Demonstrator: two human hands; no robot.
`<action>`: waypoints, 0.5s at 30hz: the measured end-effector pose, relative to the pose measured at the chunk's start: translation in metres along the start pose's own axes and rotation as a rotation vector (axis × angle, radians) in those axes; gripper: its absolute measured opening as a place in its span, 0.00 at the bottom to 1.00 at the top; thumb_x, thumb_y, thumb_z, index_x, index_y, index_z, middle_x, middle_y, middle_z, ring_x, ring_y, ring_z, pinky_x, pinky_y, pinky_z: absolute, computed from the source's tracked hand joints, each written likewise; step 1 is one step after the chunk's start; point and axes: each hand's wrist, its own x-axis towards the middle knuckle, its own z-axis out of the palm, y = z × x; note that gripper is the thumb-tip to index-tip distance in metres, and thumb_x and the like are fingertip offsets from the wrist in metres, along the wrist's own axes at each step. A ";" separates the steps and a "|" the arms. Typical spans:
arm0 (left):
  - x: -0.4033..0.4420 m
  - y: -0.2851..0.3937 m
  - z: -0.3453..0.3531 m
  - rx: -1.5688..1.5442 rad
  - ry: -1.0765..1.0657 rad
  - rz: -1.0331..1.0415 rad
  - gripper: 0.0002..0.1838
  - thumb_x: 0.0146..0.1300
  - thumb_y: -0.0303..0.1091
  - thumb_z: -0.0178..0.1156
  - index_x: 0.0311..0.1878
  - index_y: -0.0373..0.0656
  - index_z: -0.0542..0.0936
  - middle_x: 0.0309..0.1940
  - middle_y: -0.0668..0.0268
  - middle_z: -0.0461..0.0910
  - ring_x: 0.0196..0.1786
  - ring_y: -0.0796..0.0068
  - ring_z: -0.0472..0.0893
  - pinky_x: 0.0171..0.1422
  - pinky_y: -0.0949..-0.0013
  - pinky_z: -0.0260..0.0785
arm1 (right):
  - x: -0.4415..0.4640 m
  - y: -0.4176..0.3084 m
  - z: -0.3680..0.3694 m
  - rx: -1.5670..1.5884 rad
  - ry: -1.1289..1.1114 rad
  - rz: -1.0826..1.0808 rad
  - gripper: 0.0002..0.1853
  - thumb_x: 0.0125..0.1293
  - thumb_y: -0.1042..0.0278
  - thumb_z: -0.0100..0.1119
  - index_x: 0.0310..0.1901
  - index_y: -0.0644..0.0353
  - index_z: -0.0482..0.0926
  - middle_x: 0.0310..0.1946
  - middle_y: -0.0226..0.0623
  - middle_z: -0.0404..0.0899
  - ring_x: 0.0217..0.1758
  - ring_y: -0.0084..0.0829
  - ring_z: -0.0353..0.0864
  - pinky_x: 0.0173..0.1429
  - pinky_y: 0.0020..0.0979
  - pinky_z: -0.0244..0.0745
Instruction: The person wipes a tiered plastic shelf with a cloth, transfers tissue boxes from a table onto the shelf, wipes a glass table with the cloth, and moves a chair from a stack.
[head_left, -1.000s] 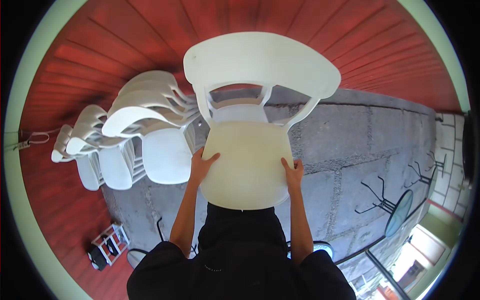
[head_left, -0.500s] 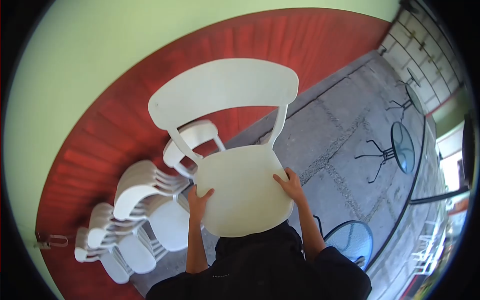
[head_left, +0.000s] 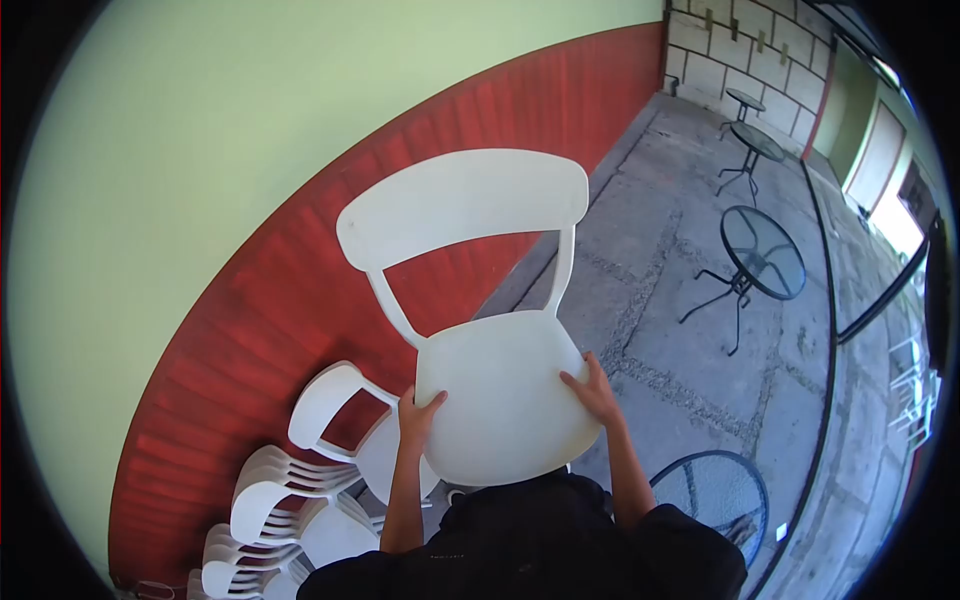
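A white chair [head_left: 505,390] is held in front of my body, its curved backrest away from me and its seat close to my torso. My left hand [head_left: 418,415] grips the left edge of the seat, thumb on top and fingers hidden beneath. On the right edge, my right hand [head_left: 592,390] holds the seat the same way, thumb on top. Just left of the held chair stands a single white chair [head_left: 375,445], partly behind my left forearm.
Stacked white chairs [head_left: 290,510] stand at the lower left along the red and green wall [head_left: 250,320]. A round glass table [head_left: 715,490] is close at the lower right. Farther off stand another glass table [head_left: 763,250] and smaller ones near the block wall [head_left: 740,65].
The view has turned rightward, so the stacked chairs have shifted down and left in it and more glass tables show. Both hands still hold the chair.
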 end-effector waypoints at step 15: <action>0.123 0.043 0.222 -0.023 -0.385 0.046 0.19 0.63 0.36 0.73 0.52 0.35 0.82 0.43 0.63 0.85 0.44 0.75 0.83 0.49 0.68 0.75 | 0.070 0.079 -0.139 0.091 0.486 -0.004 0.24 0.63 0.58 0.73 0.48 0.64 0.71 0.37 0.48 0.83 0.36 0.37 0.85 0.40 0.40 0.80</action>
